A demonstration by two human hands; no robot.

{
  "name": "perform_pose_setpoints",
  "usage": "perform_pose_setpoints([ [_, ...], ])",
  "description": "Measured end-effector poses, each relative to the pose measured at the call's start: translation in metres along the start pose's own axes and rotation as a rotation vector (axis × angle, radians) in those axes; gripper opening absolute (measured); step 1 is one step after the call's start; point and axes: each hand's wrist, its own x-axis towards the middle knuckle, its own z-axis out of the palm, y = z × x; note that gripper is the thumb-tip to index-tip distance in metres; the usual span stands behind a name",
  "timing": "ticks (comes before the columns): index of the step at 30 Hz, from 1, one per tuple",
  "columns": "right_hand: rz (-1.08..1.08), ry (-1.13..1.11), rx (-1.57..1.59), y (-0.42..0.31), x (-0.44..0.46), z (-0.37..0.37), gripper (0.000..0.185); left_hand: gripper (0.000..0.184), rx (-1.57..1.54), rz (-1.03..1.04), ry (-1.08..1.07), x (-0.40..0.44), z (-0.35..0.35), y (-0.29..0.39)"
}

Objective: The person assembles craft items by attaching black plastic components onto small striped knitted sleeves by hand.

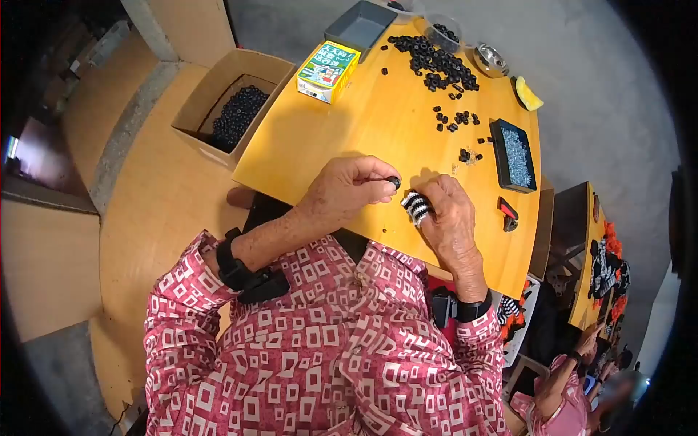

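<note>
My left hand (347,190) is closed in a pinch over the table, thumb and forefinger on a small black ring-like part (393,182). Just to its right, my right hand (448,218) is curled above the table's near edge. At its fingertips is a black-and-white striped knitted piece (416,208). Whether it is gripped or partly worn on a finger, I cannot tell. The two hands are close together but apart. A few loose black parts (466,155) and small clear bits lie just beyond my right hand.
Many black parts (436,62) are heaped at the table's far end, near a metal bowl (491,59). A yellow box (328,70) and grey tray (356,30) stand at left. A black tray (500,156) holds pale bits. Red-and-black tool (508,214) lies right. Another person (556,392) sits lower right.
</note>
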Motion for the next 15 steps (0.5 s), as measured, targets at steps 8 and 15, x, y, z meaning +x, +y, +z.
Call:
perform_pose_setpoints([
  [8, -0.158, 0.139, 0.177, -0.031, 0.006, -0.011, 0.032, 0.023, -0.093, -0.021, 0.035, -0.003, 0.009, 0.009],
  [15, -0.172, 0.131, 0.138, -0.036, 0.009, -0.009, 0.036, 0.023, -0.132, -0.004, 0.027, -0.004, 0.007, 0.009],
])
